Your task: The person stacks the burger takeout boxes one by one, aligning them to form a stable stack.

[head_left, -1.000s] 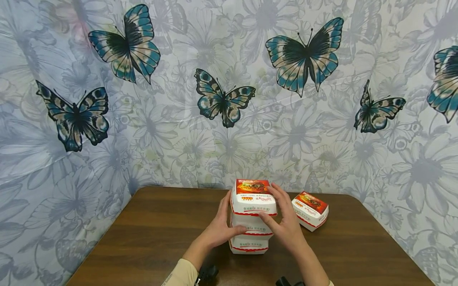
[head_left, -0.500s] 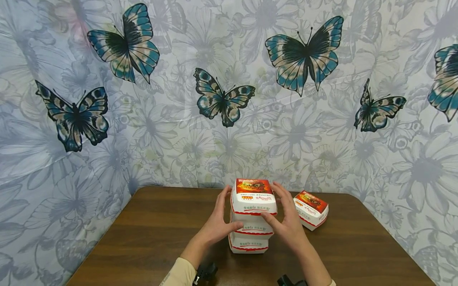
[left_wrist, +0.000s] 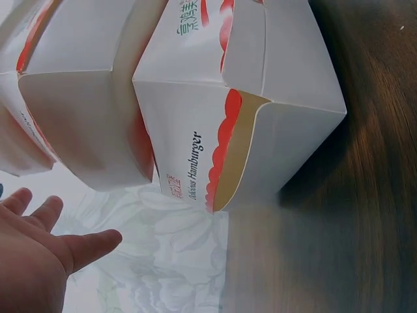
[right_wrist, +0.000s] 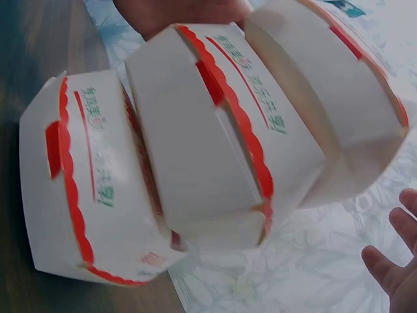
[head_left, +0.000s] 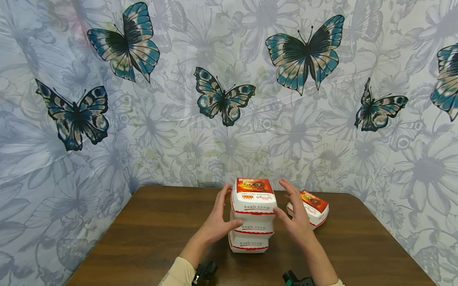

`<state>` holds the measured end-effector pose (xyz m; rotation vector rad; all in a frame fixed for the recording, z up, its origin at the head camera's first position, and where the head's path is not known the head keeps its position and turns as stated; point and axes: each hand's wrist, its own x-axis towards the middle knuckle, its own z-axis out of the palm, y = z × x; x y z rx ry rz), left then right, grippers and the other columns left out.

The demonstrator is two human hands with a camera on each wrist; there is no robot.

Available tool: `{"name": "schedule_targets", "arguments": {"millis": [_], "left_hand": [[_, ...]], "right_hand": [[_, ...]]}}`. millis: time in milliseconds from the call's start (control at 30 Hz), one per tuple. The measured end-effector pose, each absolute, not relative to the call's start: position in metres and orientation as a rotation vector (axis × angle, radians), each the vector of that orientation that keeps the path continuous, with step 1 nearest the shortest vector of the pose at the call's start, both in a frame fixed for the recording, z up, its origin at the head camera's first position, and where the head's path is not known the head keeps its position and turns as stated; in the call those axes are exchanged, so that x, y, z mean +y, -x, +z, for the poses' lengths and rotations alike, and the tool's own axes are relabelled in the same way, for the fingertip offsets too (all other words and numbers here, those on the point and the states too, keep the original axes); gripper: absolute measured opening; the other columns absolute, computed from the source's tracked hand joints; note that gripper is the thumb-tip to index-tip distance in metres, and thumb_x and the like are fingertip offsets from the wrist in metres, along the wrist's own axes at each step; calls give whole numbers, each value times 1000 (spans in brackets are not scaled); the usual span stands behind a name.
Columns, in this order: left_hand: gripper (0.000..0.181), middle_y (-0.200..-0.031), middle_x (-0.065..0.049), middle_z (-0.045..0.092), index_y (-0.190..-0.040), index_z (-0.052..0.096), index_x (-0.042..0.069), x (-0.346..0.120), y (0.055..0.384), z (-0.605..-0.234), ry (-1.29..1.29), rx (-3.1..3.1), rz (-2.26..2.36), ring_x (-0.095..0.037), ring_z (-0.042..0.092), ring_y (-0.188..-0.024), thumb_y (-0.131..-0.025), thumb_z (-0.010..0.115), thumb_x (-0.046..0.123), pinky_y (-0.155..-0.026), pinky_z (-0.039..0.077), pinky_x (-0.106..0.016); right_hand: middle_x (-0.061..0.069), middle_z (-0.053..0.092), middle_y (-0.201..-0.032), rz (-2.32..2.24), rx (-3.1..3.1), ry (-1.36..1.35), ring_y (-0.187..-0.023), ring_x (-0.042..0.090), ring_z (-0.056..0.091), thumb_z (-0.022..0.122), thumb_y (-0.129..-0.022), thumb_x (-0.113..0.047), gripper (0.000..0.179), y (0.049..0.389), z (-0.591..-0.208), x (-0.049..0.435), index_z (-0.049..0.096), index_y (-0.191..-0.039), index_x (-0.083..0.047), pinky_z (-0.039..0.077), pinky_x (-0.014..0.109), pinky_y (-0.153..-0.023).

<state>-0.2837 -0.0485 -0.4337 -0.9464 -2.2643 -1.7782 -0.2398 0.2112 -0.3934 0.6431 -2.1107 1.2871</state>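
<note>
Three white-and-red paper hamburger boxes stand stacked on the table: a top box (head_left: 255, 202) with a burger picture on its lid, a middle box (head_left: 255, 227) and a bottom box (head_left: 249, 243). The stack is slightly uneven. My left hand (head_left: 214, 224) is at the stack's left side, fingers extended and thumb before the middle box; whether it touches is unclear. In the left wrist view the left hand (left_wrist: 45, 251) shows spread fingers. My right hand (head_left: 299, 224) is spread just right of the stack, holding nothing. The right wrist view also shows that hand (right_wrist: 401, 261) apart from the boxes.
Another hamburger box (head_left: 315, 204) sits on the table to the right, partly behind my right hand. The brown wooden table (head_left: 154, 226) ends at a wall covering (head_left: 171, 151) printed with butterflies and flowers. Black devices (head_left: 205, 272) are worn at the wrists.
My right hand has come away from the top box and moved right, now partly covering the separate box. The left hand has shifted only slightly. The stack stays in place.
</note>
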Motion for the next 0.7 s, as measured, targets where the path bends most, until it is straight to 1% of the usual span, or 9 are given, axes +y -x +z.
{"name": "schedule_targets", "arguments": {"millis": [67, 133, 200, 300, 433, 533, 567, 600, 700], "left_hand": [[106, -164, 1, 17, -160, 9, 35, -49, 284, -434, 955, -2256, -1769, -24, 18, -153, -81, 78, 53, -115, 21, -66], [105, -165, -1, 16, -160, 9, 35, -49, 284, -434, 960, -2256, -1765, -24, 19, -153, -81, 77, 53, -115, 21, -67], [105, -166, -3, 15, -159, 9, 36, -49, 284, -434, 968, -2260, -1763, -24, 19, -153, -82, 77, 53, -115, 21, -66], [104, -166, -3, 14, -159, 9, 37, -49, 285, -433, 974, -2250, -1771, -24, 18, -153, -82, 78, 52, -116, 20, -65], [103, -166, -3, 15, -159, 9, 38, -49, 286, -434, 976, -2235, -1773, -21, 18, -153, -82, 78, 50, -116, 20, -64], [103, -166, -4, 14, -159, 9, 39, -49, 286, -434, 977, -2243, -1775, -19, 17, -154, -82, 77, 51, -116, 20, -62], [103, -166, -3, 14, -159, 8, 39, -49, 286, -434, 975, -2250, -1774, -19, 17, -154, -83, 77, 51, -117, 20, -61], [104, -166, -2, 14, -159, 8, 39, -49, 286, -434, 977, -2252, -1775, -18, 17, -154, -83, 77, 51, -117, 20, -61], [103, -166, 0, 14, -159, 8, 38, -48, 287, -435, 981, -2251, -1768, -21, 18, -154, -83, 76, 53, -116, 21, -61]], "right_hand": [[1, 34, -159, 1311, -2070, -666, -146, 2, 27, 63, -91, -1, 69, 242, -394, 216, 37, -154, -14, 32, 22, -111], [0, 35, -158, 1315, -2023, -677, -146, 1, 28, 61, -95, -5, 62, 245, -394, 221, 38, -153, -11, 28, 14, -108], [3, 37, -157, 1306, -1980, -674, -145, 1, 29, 58, -99, -12, 56, 247, -394, 227, 40, -152, -8, 27, 13, -108], [0, 38, -156, 1276, -1964, -640, -144, 1, 30, 53, -103, -18, 51, 250, -394, 236, 41, -150, -5, 26, 14, -108], [-14, 35, -154, 1268, -2016, -518, -141, -5, 28, 53, -101, -6, 52, 256, -395, 250, 41, -151, -6, 25, 10, -107], [-6, 36, -155, 1261, -2053, -400, -140, -7, 25, 56, -99, -3, 55, 261, -398, 261, 41, -152, -10, 26, 10, -104], [-1, 36, -156, 1268, -2065, -362, -140, -7, 24, 56, -99, -4, 55, 262, -399, 265, 41, -152, -11, 26, 10, -102], [3, 34, -157, 1277, -2081, -323, -137, -5, 30, 56, -100, -5, 56, 263, -401, 269, 40, -153, -13, 29, 13, -101], [12, 28, -160, 1318, -2116, -247, -145, 13, 27, 56, -101, -11, 56, 265, -405, 282, 38, -154, -17, 31, 36, -113]]}}
